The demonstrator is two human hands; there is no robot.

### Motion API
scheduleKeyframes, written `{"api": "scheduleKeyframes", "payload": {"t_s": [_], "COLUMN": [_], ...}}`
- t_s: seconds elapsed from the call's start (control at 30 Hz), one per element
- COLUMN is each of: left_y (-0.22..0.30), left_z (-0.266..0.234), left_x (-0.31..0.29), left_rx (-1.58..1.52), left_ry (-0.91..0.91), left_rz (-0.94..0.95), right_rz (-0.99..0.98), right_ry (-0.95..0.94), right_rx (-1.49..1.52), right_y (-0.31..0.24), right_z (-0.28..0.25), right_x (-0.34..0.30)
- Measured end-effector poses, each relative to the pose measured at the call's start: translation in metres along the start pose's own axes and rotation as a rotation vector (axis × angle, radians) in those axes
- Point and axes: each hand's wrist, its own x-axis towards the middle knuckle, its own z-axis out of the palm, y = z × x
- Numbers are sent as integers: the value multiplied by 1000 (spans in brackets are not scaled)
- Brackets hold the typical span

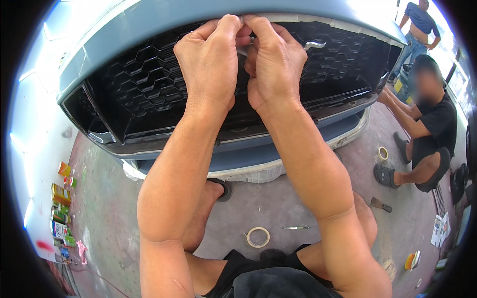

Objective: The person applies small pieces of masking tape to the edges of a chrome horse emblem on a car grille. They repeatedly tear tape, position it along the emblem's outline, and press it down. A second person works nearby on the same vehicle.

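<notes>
Both of my hands are raised side by side at the upper edge of a black car grille [343, 64] with a honeycomb pattern. My left hand [211, 62] is closed in a pinch, thumb and forefinger against the edge below the blue-grey hood [164, 25]. Nearly touching it, my right hand [276, 59] pinches at the same spot. A pale strip of masking tape [323, 21] runs along the edge from my fingers toward the right; a whitish bit shows between the hands. My fingers hide most of what they grip.
On the floor lie a tape roll [258, 237], a thin pen-like tool [296, 227], a scraper [381, 204] and another tape roll [382, 153]. A co-worker [427, 114] squats at the car's right side; another person [420, 30] stands behind. Several cans [60, 194] line the left wall.
</notes>
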Motion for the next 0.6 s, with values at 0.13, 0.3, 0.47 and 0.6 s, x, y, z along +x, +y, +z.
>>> {"api": "scheduleKeyframes", "payload": {"t_s": [0.13,0.3,0.47,0.6], "left_y": [-1,0,0,1], "left_z": [3,4,3,5], "left_x": [2,0,0,0], "left_rx": [-28,10,32,60], "left_ry": [-3,15,16,28], "left_rz": [35,20,37,35], "right_rz": [5,-9,-45,-66], "right_ry": [45,110,131,159], "right_rx": [35,102,132,157], "right_y": [-1,-4,-8,-10], "right_z": [4,-1,-7,-13], "right_x": [1,4,11,16]}}
